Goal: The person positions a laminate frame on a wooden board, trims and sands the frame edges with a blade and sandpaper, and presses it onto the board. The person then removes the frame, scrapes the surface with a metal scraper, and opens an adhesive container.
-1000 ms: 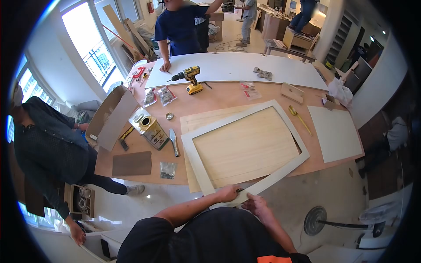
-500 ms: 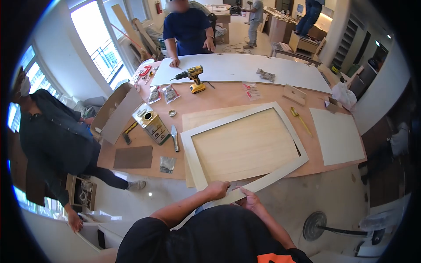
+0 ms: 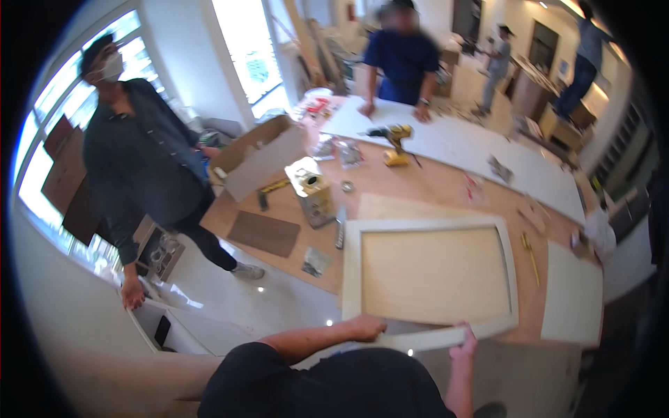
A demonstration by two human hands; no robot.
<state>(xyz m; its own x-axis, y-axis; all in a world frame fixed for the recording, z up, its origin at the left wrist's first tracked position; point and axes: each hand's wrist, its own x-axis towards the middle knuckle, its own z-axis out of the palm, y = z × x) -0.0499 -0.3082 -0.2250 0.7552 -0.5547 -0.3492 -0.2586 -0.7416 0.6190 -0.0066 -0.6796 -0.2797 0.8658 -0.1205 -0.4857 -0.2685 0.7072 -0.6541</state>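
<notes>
A pale rectangular frame (image 3: 353,279) rests partly on the table, with its near rail reaching past the table's front edge toward my body. A light wood sheet (image 3: 432,272) shows through its opening. My left hand (image 3: 367,327) is closed on the near rail, left of its middle. Farther right along that rail, my right hand (image 3: 463,340) grips it with the fingers over the top. Left of the frame lie a putty knife (image 3: 341,227) and a metal can (image 3: 311,194).
A yellow cordless drill (image 3: 395,145) stands near a long white panel (image 3: 460,143). A tape measure (image 3: 529,254) and a white sheet (image 3: 573,292) are at the right. One person (image 3: 146,160) stands at the left, another (image 3: 402,66) across the table.
My right hand has moved right along the near rail, away from my left hand. The view has swung, and the frame now looks straighter to me. The person at the left stands more upright in view.
</notes>
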